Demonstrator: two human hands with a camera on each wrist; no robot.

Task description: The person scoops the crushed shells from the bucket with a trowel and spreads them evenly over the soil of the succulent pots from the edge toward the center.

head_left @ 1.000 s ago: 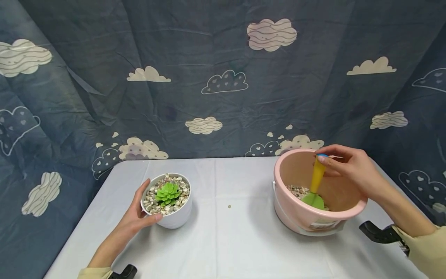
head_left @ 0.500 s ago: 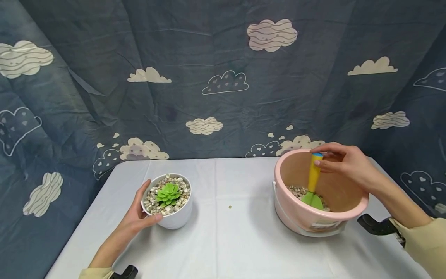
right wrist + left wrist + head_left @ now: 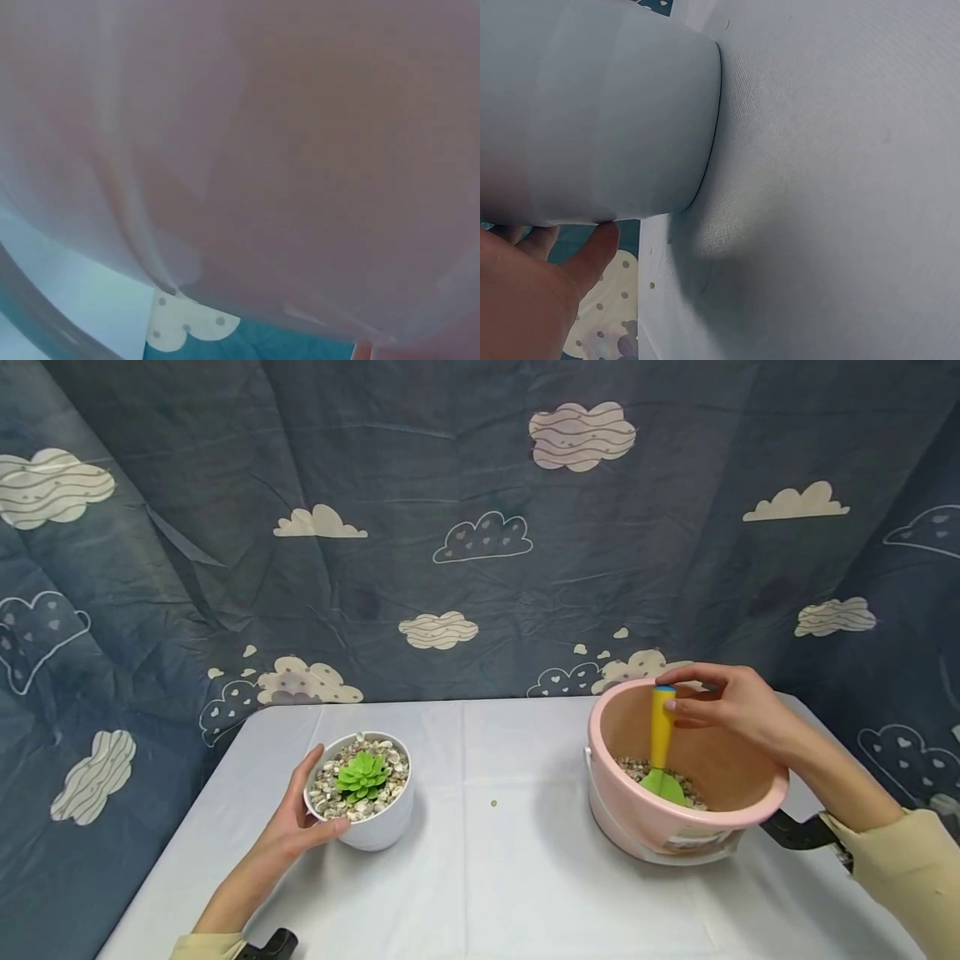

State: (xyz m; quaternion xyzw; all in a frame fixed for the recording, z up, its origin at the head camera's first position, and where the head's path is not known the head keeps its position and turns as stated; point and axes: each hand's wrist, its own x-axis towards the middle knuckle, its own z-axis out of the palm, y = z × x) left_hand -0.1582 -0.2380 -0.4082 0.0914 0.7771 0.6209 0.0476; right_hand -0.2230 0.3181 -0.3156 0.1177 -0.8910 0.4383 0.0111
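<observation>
On the left of the head view, a white flowerpot point(image 3: 381, 833) holds pebbles and a green succulent point(image 3: 362, 775). My left hand point(image 3: 292, 831) grips the pot's near left side, thumb at the front and fingers along the left. In the left wrist view, fingertips touch the pot's smooth wall point(image 3: 622, 112). My right hand point(image 3: 738, 703) holds a small trowel point(image 3: 661, 727) by its yellow, blue-tipped handle, thumb and fingers near the top. The trowel's green blade points down into pebbles point(image 3: 633, 767) inside a pink bucket point(image 3: 618, 827). The bucket's wall point(image 3: 262, 150) fills most of the right wrist view.
A white cloth covers the table point(image 3: 487, 885). One small pebble point(image 3: 493, 803) lies on it between pot and bucket. The bucket's handle point(image 3: 667, 858) hangs down its front. A dark cloud-patterned curtain point(image 3: 375, 585) stands behind and at both sides.
My right hand has moved left within the bucket, carrying the trowel, which now stands more upright with its blade further left. The left hand and the pot have stayed in place.
</observation>
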